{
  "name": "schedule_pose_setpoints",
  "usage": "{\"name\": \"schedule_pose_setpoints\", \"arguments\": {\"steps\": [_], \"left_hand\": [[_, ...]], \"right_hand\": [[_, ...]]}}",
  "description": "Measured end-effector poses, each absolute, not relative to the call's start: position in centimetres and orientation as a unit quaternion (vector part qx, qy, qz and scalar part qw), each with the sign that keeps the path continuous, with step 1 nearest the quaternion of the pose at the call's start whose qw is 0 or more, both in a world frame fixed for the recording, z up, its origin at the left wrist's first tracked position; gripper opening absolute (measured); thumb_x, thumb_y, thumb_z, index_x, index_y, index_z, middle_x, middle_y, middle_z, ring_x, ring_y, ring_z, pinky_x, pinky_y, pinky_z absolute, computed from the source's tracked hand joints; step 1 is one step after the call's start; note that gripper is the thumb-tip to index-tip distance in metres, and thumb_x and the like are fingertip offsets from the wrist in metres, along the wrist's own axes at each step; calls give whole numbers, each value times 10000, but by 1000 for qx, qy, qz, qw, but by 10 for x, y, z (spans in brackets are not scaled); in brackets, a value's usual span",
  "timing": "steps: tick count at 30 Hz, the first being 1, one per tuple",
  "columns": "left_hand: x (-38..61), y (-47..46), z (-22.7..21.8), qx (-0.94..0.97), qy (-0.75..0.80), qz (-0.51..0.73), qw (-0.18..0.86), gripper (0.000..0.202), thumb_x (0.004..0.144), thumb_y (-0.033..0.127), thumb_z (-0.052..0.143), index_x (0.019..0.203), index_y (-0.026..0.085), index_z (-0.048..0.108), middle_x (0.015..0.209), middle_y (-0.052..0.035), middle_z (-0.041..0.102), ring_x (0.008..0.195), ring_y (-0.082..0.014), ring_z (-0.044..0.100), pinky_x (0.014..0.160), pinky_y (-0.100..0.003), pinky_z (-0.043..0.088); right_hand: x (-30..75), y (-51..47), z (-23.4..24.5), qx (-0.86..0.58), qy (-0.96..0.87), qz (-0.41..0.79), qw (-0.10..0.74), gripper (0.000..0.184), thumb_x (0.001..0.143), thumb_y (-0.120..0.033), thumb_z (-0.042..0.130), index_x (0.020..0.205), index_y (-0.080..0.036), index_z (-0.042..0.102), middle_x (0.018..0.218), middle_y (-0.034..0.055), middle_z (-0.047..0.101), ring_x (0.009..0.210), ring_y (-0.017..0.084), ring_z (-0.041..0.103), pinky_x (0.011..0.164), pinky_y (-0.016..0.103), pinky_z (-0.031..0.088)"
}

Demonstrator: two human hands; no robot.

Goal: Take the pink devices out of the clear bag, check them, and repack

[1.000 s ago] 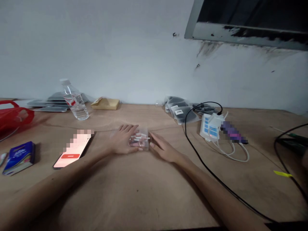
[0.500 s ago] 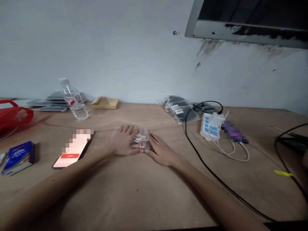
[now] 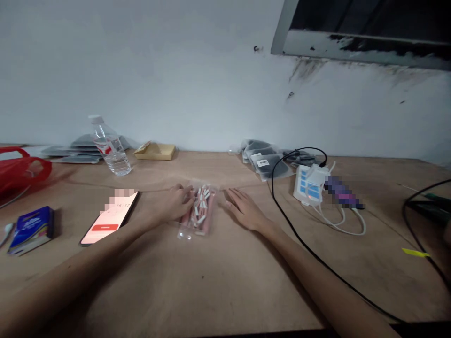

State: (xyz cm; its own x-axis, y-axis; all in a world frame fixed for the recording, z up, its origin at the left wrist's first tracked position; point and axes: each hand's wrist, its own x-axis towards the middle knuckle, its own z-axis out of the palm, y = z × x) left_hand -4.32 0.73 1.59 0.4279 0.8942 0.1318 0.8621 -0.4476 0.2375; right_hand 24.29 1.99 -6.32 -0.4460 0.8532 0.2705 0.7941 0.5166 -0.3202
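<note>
A clear plastic bag [image 3: 206, 202] with several small white pieces and pinkish strips inside lies on the wooden table [image 3: 211, 291]. My left hand [image 3: 178, 203] is at the bag's left edge, its fingers curled and its thumb against the plastic; the fingertips are partly hidden. To the right of the bag, my right hand [image 3: 244, 210] rests on the table, fingers stretched out and holding nothing. A small gap separates it from the bag.
Left stand a phone [image 3: 111, 220], a blue packet [image 3: 31, 230], a red bag [image 3: 26, 173] and a water bottle [image 3: 112, 152]. A cardboard tray [image 3: 155, 151] and grey packages [image 3: 266, 162] lie along the wall. Right are a power strip [image 3: 307, 188] and a black cable [image 3: 310, 253].
My left hand has shifted left and curled its fingers, uncovering the bag's contents. My right hand has moved right, off the bag's edge. More of the bag shows toward me.
</note>
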Motion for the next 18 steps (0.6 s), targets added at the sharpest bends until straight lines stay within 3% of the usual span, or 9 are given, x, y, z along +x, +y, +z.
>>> {"name": "schedule_pose_setpoints", "arguments": {"steps": [3, 8, 10, 12, 15, 18], "left_hand": [[-37, -2, 23, 807, 580, 81, 72, 398, 978, 394, 405, 1226, 199, 647, 998, -109, 682, 740, -238, 666, 707, -368, 508], [-36, -8, 14, 820, 543, 142, 113, 443, 991, 433, 377, 1262, 182, 623, 1030, -104, 684, 797, -232, 669, 754, -366, 520], [-41, -5, 1, 826, 510, 201, 129, 481, 1001, 434, 340, 1310, 158, 584, 1055, -115, 697, 915, -251, 676, 835, -387, 529], [-48, -1, -14, 839, 477, 230, 128, 511, 1011, 451, 323, 1369, 157, 536, 1197, -133, 692, 1073, -284, 656, 941, -437, 510], [-54, 6, -34, 855, 449, 239, 105, 597, 1021, 482, 284, 1431, 92, 472, 1364, -194, 619, 1248, -327, 581, 1059, -500, 450], [-53, 9, -48, 868, 445, 208, 73, 634, 1024, 480, 260, 1412, 41, 503, 1437, -221, 561, 1382, -357, 466, 1156, -514, 357]], "right_hand": [[245, 16, -59, -411, -884, 97, 201, 695, 1032, -630, 296, 1582, -209, 340, 1603, 131, 401, 1485, 331, 360, 1202, 585, 311], [245, 11, -56, -390, -895, 114, 187, 790, 1006, -676, 318, 1615, -177, 246, 1634, 152, 324, 1499, 353, 326, 1207, 596, 301], [246, 13, -59, -408, -887, 112, 186, 787, 1009, -677, 295, 1614, -177, 249, 1632, 152, 329, 1500, 357, 323, 1201, 601, 310], [247, 16, -63, -433, -874, 104, 193, 762, 1016, -667, 275, 1613, -192, 260, 1627, 140, 346, 1502, 360, 318, 1197, 611, 313], [247, 18, -67, -455, -863, 94, 197, 744, 1024, -655, 252, 1609, -196, 276, 1622, 132, 360, 1503, 359, 315, 1202, 612, 305], [249, 18, -68, -440, -873, 93, 189, 750, 1020, -665, 258, 1617, -211, 251, 1637, 114, 327, 1517, 355, 283, 1211, 613, 287]]}}
